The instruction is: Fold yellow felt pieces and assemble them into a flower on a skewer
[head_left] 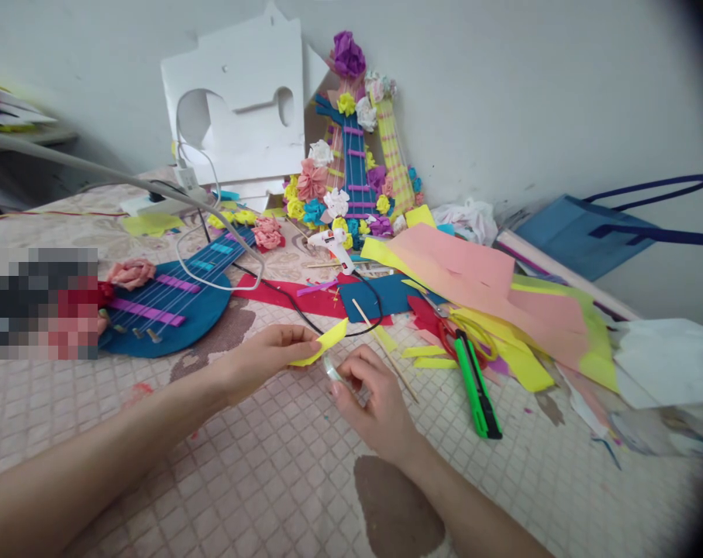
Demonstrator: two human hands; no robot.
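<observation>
My left hand (284, 346) pinches a small piece of yellow craft paper (326, 339) between thumb and fingers. Close beside it, my right hand (374, 395) is closed on a small, pale, shiny object (331, 369) whose kind I cannot make out. Beyond my hands lie a wooden skewer (394, 364), a dark blue sheet (374, 298) and a red strip (293, 297). A white glue gun (333, 246) rests farther back. To the right are scissors (451, 329) among yellow scraps and a green utility knife (476, 387).
At left lies a blue craft guitar (194, 310) with paper flowers. More flower-covered craft guitars (354, 155) lean on the wall beside white foam board (246, 116). Cables cross from a power strip (165, 200). Pink sheets (456, 260) and a blue bag (589, 229) sit right.
</observation>
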